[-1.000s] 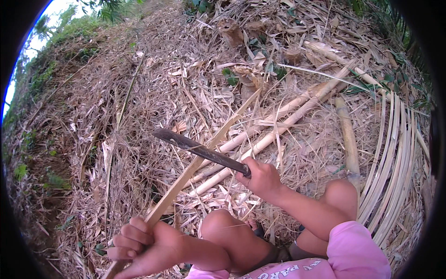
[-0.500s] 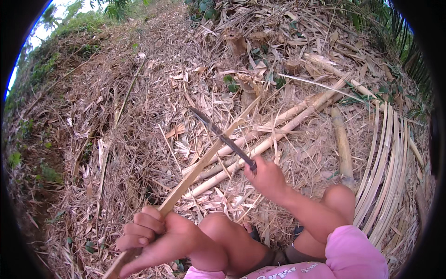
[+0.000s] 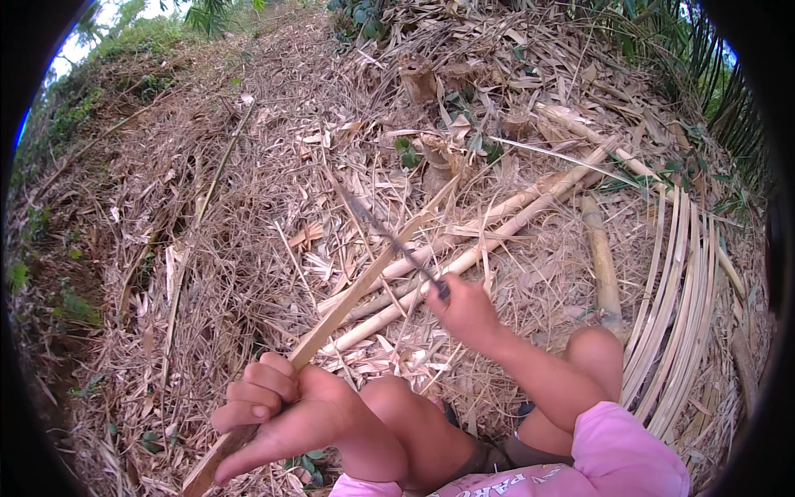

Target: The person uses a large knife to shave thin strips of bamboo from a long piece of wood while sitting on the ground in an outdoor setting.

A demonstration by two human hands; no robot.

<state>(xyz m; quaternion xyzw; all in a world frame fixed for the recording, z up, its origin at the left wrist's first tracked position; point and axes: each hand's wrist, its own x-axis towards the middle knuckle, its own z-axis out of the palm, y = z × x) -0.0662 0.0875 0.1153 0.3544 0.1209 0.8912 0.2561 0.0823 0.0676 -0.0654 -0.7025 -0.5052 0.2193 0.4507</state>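
Note:
My left hand (image 3: 286, 410) is closed round the lower part of a long split bamboo strip (image 3: 349, 300), which slants up and away to the right. In my right hand (image 3: 466, 311) is the handle of a long dark-bladed knife (image 3: 370, 217). Its blade points up and left and crosses the strip near the strip's upper end. Whether the edge touches the strip, I cannot tell. Both hands are in front of my bent knees.
Bamboo poles (image 3: 513, 228) lie crossed on the ground ahead. A short thick bamboo piece (image 3: 600, 257) lies to the right, beside a bundle of thin split strips (image 3: 675, 306). Cut bamboo stumps (image 3: 437, 161) stand farther off. Dry leaves and shavings (image 3: 240, 199) cover the slope.
My right hand and the knife have shifted slightly to the left; the blade is now blurred. The left hand keeps its hold on the strip. The whole view has shifted a little.

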